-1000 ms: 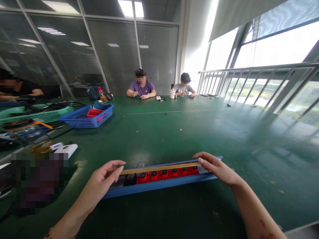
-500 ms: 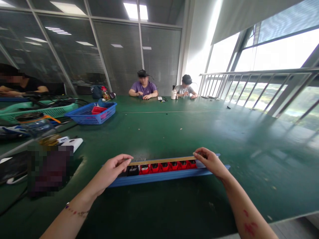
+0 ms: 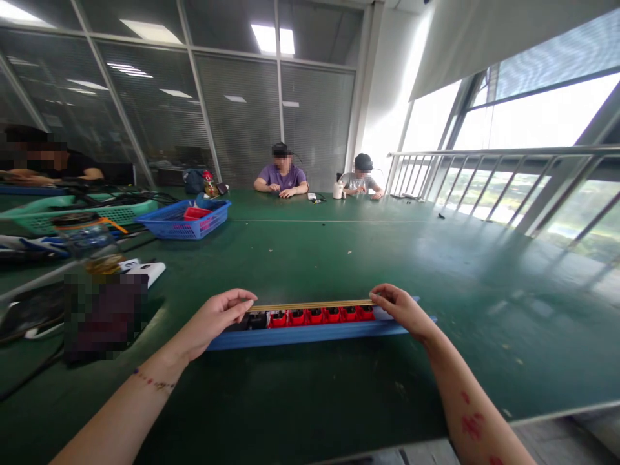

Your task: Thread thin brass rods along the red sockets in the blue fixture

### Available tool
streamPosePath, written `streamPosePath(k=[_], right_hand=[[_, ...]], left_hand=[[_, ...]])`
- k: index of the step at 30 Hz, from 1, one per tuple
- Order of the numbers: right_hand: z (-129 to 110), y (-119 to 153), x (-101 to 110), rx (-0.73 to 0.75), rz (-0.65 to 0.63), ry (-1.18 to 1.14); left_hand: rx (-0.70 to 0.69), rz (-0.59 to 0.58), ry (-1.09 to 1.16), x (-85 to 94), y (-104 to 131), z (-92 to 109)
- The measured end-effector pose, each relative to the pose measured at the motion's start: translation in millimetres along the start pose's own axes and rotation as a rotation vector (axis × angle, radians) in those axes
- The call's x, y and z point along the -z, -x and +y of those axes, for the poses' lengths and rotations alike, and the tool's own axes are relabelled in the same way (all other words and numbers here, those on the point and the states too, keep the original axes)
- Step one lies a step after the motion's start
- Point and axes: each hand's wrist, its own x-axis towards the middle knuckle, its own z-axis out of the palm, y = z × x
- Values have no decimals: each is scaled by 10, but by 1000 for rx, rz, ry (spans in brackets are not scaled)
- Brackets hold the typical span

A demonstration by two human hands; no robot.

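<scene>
A long blue trough (image 3: 310, 336) lies across the table in front of me. Inside it stand several red blocks (image 3: 315, 316) with black tops in a row, and a black block (image 3: 258, 320) at their left end. Along the trough's far side runs a thin gold-coloured strip (image 3: 310, 305). My left hand (image 3: 220, 316) pinches the strip's left end between thumb and fingers. At the right end my right hand (image 3: 398, 310) pinches it too, beside a pale translucent piece (image 3: 382, 314) in the trough. The fingertips hide both ends of the strip.
To the left are a blue basket (image 3: 186, 226) with a red tray, a green basket (image 3: 87, 213) of cables, a jar (image 3: 84, 239) and a dark purple pouch (image 3: 106, 316). Two people (image 3: 281, 177) sit across the green table (image 3: 300, 258); another sits far left.
My view has tilted slightly, so the trough and hands appear a little higher and further left. Both hands keep their pinch on the strip.
</scene>
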Motion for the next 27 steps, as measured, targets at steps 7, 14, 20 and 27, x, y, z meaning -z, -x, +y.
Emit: streamPosePath(k=[7, 14, 20, 27], right_hand=[[5, 7, 34, 8, -66, 15], [5, -13, 30, 30, -81, 20], [-9, -8, 3, 25, -92, 106], [8, -27, -62, -2, -15, 199]], left_hand=[[7, -63, -56, -2, -6, 4], [-28, -84, -147, -9, 13, 23], [-21, -9, -142, 1, -1, -2], [-21, -81, -303, 126, -37, 66]])
